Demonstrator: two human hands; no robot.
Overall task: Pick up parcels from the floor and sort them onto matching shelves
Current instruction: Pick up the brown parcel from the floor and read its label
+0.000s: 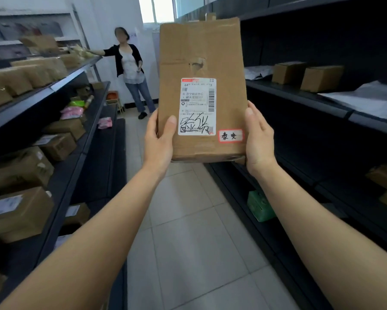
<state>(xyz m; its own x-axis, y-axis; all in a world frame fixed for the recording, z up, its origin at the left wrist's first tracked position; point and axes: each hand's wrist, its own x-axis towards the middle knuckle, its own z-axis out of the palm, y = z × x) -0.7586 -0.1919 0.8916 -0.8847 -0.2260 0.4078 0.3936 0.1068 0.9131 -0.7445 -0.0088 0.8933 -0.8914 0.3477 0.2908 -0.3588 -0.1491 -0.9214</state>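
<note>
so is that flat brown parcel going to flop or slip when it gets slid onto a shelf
Probably stiff: the flat brown parcel stands upright above the left hand and right hand, which grip only its lower edges, and it does not sag. It looks light, since the grip seems loose. The torn tape patch and crumpled corner suggest soft cardboard that could dent.

Counted in the head view: 1 flat brown cardboard parcel (201, 63) bearing 2 stickers, namely 1 white printed shipping label (197, 106) and 1 small red-bordered handwritten tag (230, 136). 2 small brown cardboard boxes (321, 78) are counted on the right shelf, 1 green box (260, 205) lower down. 2 bare hands, 1 standing person (130, 70).
</note>
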